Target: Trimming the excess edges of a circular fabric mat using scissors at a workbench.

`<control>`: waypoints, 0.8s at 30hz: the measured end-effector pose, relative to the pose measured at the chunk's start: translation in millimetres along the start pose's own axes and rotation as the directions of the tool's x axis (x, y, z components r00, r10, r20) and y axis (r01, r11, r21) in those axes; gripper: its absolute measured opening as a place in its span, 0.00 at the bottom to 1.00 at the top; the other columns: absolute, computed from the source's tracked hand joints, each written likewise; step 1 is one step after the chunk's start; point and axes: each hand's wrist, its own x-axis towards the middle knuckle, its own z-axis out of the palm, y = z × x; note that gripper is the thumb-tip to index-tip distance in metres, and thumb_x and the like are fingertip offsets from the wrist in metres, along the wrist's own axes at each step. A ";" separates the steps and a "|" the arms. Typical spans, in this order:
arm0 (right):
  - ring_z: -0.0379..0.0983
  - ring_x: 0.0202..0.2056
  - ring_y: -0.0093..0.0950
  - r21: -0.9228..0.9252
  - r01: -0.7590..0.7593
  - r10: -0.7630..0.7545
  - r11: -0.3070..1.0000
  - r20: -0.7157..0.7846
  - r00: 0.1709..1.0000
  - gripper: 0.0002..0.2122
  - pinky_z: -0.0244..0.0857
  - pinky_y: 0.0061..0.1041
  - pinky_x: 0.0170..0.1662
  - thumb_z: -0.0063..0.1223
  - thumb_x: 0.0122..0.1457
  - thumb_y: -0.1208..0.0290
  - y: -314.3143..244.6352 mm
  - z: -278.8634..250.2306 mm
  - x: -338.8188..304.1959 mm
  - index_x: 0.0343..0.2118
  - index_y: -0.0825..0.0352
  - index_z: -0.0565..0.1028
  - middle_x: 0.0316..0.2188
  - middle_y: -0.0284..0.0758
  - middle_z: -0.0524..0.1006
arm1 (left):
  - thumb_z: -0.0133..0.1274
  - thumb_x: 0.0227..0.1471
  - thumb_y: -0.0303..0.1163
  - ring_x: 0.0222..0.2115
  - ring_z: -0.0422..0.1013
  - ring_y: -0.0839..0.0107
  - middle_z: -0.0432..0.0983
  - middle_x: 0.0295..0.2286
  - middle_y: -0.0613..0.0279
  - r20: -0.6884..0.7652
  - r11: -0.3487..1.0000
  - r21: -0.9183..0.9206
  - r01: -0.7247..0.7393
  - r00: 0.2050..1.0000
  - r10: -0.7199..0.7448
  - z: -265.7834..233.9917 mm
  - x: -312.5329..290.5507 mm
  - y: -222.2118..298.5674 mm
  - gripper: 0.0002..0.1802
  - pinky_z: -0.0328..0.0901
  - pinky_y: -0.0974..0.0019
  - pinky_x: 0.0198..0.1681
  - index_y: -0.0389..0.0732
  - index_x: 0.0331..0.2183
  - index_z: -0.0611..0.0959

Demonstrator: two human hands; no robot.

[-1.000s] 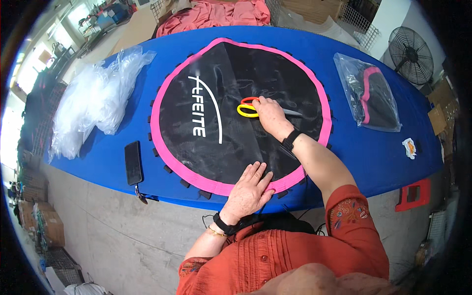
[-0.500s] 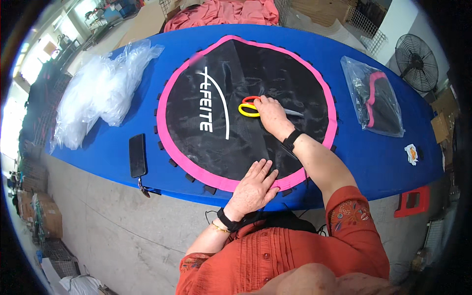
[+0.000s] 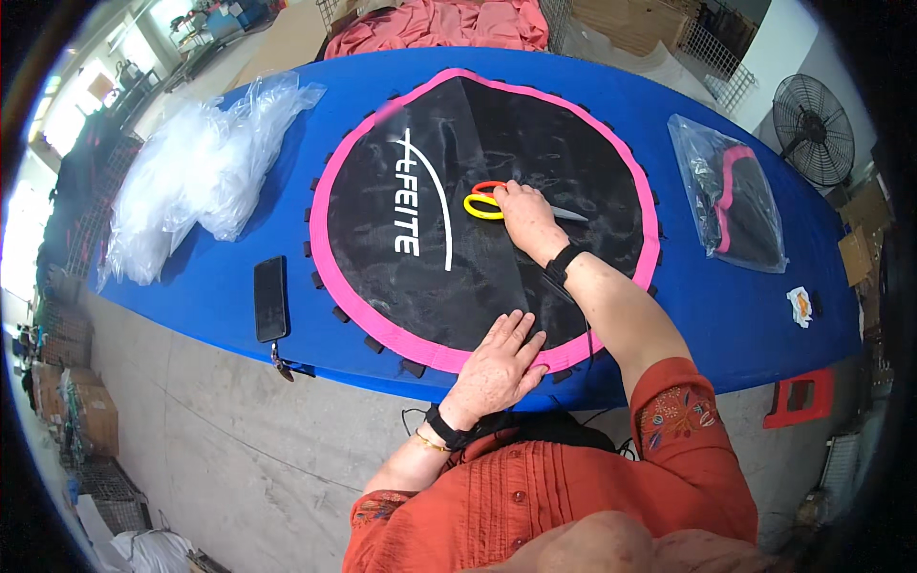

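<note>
Scissors (image 3: 569, 214) point rightward, long axis nearly crosswise

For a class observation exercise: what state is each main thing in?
Round mat: spread out
Scissors: under the right hand, blades seemingly closed
Bagged item: folded, in clear plastic
Plastic film: crumpled heap
Phone: screen dark
Left hand: open, on the mat
Fan: cannot tell if running

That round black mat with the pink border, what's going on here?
A person's right hand covers part of the metal-bladed scissors with red and yellow handles, on the round black mat with a pink border. The left hand rests palm-down on the mat's near edge. The mat lies on a blue table, with crumpled clear plastic to its left and bagged black-and-pink fabric to its right.
</note>
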 end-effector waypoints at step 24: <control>0.81 0.48 0.41 -0.004 0.013 -0.013 1.000 0.023 1.000 0.13 0.75 0.38 0.53 0.55 0.66 0.73 -9.2 3.0 24.9 0.53 0.67 0.77 0.47 0.44 0.80 | 0.59 0.62 0.44 0.65 0.65 0.40 0.72 0.61 0.36 -0.001 1.000 -0.025 0.012 1.000 -0.012 -0.7 -2.6 -1.4 0.29 0.57 0.43 0.71 0.34 0.57 0.82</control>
